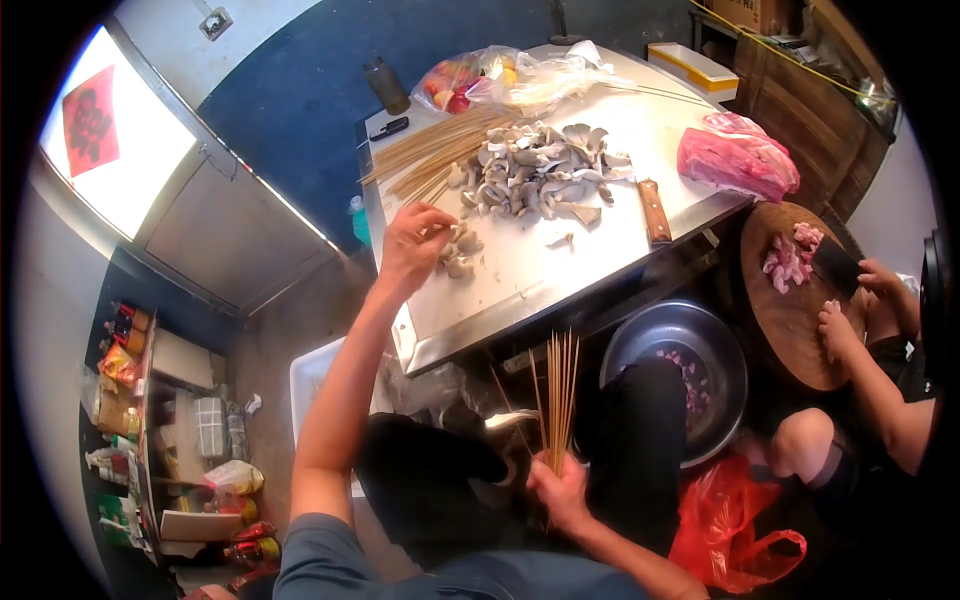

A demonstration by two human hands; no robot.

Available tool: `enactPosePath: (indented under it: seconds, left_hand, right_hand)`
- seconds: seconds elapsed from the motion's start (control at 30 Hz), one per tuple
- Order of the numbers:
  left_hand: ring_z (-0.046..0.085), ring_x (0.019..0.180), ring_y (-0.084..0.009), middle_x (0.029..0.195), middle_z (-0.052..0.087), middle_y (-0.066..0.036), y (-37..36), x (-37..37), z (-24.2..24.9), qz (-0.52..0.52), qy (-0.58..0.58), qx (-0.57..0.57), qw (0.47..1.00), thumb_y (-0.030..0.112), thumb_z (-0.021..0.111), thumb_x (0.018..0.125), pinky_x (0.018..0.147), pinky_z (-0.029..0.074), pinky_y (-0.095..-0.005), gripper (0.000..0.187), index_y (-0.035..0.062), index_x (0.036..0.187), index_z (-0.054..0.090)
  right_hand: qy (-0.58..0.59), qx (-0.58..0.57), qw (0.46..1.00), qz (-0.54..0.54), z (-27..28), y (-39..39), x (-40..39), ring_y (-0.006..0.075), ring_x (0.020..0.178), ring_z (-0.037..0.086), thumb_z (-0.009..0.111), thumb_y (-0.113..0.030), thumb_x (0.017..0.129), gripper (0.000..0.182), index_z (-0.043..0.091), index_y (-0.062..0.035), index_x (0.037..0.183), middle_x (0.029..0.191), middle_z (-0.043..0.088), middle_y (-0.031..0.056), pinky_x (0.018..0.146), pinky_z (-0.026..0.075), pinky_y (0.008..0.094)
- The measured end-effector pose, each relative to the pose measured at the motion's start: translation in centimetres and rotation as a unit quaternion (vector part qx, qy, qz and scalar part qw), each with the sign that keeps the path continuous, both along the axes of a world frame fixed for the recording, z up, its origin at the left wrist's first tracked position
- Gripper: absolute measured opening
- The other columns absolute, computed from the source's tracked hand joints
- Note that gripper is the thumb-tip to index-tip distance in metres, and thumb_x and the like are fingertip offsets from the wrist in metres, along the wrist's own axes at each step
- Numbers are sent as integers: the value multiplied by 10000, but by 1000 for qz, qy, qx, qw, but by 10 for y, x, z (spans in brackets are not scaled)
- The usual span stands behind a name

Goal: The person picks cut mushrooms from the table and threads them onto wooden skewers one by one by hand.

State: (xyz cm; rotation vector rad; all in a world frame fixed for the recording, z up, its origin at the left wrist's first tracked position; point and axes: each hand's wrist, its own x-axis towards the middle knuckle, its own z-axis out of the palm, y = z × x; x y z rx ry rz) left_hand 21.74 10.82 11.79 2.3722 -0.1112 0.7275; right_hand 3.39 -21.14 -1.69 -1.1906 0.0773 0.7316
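My left hand (418,238) is over the left part of the white table (500,280), its fingers pinched beside a few mushroom pieces (460,252); what they hold is too small to make out. In my right hand (560,490), above my lap, is an upright bundle of wooden skewers (560,395), with one skewer leaning apart to the left. A large heap of grey mushrooms (540,170) lies on the table, right of my left hand. More skewers (430,145) are spread behind it. A knife with a wooden handle (653,210) rests at the table's front edge.
A co-worker's hands (850,300) hold a cleaver (836,266) and touch the round chopping board (800,340) with cut meat. Raw meat (738,160) lies on the table's right. A metal basin (720,340) and red bag (725,530) are below. Fruit bag (465,80) stands behind.
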Motion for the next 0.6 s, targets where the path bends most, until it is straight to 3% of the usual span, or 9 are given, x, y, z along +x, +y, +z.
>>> enactPosePath:
  seconds: [0.03,0.07,0.13,0.17,0.23,0.33,0.37,0.47,0.6]
  left_hand:
    - [589,753,-132,918,632,-49,0,-4,4,-6,49,-72,996,18,629,830,685,481,-227,104,3,912,690]
    - [589,753,-132,918,632,-49,-3,-7,7,-6,48,-71,996,18,629,830,685,481,-227,104,3,912,690]
    - [612,678,-137,911,657,-68,-8,-15,11,28,151,-218,964,86,618,886,626,468,-225,112,-9,913,671]
    - [612,678,-137,911,657,-68,-10,-19,11,29,151,-217,964,86,618,886,626,468,-225,112,-9,913,671]
    - [654,699,-169,931,667,-110,-15,-28,7,-27,164,-381,910,149,602,927,618,503,-247,176,-6,1009,618]
    - [685,784,-209,931,667,-122,-26,-42,1,-58,144,-462,873,156,591,936,634,546,-283,226,6,1099,549]
    - [688,802,-232,942,659,-123,-29,-48,1,-67,152,-466,869,124,579,936,665,574,-320,225,9,1122,524]
    - [690,820,-246,952,650,-126,-43,-62,-3,-62,139,-463,873,109,580,931,669,576,-320,207,3,1101,529]
    - [690,812,-243,918,608,-85,-62,-83,-8,-65,127,-446,884,80,590,913,679,581,-319,207,15,1102,537]
  right_hand:
    - [-5,-3,1000,-1,1,0,0,58,547,485,586,-157,893,134,569,-34,944,684,593,18,496,382,203]
    - [-11,-6,1000,-2,1,0,0,61,550,488,585,-157,893,132,569,-36,942,682,591,17,501,385,205]
    - [-15,-2,1000,-2,4,0,1,63,553,490,586,-159,892,132,569,-37,940,681,590,16,507,389,206]
    - [-19,2,1000,-2,5,-1,0,65,557,492,586,-160,892,131,570,-38,939,681,589,14,513,392,208]
    - [-21,5,1000,2,1,-2,-1,66,560,495,586,-159,891,131,570,-38,939,682,590,14,517,395,209]
    - [-28,10,1000,5,-2,-2,-2,67,562,494,584,-155,891,128,568,-37,939,683,588,14,519,395,208]
    - [-32,12,999,3,-1,-2,-2,67,560,491,582,-152,891,126,567,-36,939,682,587,15,516,392,207]
    - [-27,32,999,-12,7,-1,-2,58,506,456,580,-142,889,112,543,-53,947,681,583,34,444,343,191]
    - [-25,55,998,-27,8,0,-1,58,504,450,577,-136,892,108,544,-54,953,683,584,35,445,339,191]
